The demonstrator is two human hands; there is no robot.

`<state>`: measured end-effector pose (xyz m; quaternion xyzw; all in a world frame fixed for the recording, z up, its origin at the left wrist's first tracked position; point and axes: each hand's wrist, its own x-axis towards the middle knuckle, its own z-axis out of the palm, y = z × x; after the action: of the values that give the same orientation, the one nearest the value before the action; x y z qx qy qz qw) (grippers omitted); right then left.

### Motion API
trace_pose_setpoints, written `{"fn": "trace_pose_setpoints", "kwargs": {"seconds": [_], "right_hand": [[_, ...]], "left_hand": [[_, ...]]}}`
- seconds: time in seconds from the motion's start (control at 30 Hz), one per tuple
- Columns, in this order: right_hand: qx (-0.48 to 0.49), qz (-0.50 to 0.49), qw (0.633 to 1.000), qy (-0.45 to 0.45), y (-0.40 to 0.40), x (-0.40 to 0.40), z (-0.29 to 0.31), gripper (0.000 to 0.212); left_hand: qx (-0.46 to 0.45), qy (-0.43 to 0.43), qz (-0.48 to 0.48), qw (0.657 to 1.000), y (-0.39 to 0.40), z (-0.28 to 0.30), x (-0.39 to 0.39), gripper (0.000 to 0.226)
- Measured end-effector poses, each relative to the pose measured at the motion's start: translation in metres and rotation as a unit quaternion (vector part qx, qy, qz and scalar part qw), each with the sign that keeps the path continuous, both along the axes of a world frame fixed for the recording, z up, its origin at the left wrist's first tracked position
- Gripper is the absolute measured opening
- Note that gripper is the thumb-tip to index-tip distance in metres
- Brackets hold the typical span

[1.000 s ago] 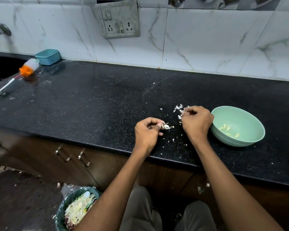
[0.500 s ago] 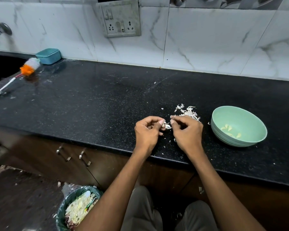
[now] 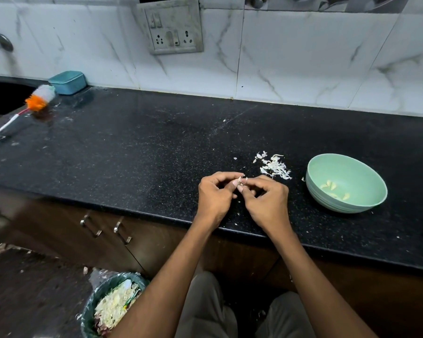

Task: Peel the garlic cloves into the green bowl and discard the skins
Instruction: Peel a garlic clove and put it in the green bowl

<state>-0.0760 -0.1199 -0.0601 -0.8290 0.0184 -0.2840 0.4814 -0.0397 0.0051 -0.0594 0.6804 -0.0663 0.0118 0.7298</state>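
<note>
Item, garlic clove point(image 3: 241, 181), near counter point(image 3: 132, 154) front edge: pinched in my left hand point(image 3: 215, 198), my right hand point(image 3: 266, 203) back from the skins point(image 3: 274, 167) beside green bowl point(image 3: 346, 182), fingers curled picking at it; peeling resumes.

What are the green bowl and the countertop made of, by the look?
Green bowl: probably plastic or melamine; matte, even pale green, thin rim, faint ridges on the outer wall. Countertop: likely polished black granite; fine pale speckles and soft reflections. Neither can be confirmed from the picture alone.
</note>
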Motion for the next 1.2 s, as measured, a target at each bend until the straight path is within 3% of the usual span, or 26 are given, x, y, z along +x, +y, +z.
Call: {"fn": "trace_pose_setpoints", "kwargs": {"seconds": [0.27, 0.77, 1.03, 1.2], "right_hand": [[0.053, -0.011, 0.999, -0.001, -0.002, -0.002, 0.006, 0.006], [0.114, 0.000, 0.993, 0.018, -0.002, -0.004, 0.011, 0.008], [0.163, -0.026, 0.985, 0.052, -0.005, 0.001, 0.007, 0.023], [0.206, -0.019, 0.977, 0.056, -0.005, -0.001, 0.009, 0.021]], "left_hand": [[0.042, -0.035, 0.000, 0.999, 0.000, -0.004, 0.002, 0.022], [0.089, -0.056, 0.000, 0.994, 0.000, -0.004, 0.000, 0.024], [0.054, 0.011, -0.021, 0.998, 0.000, 0.001, -0.002, 0.019], [0.049, 0.016, -0.026, 0.998, 0.000, 0.002, -0.003, 0.029]]}}
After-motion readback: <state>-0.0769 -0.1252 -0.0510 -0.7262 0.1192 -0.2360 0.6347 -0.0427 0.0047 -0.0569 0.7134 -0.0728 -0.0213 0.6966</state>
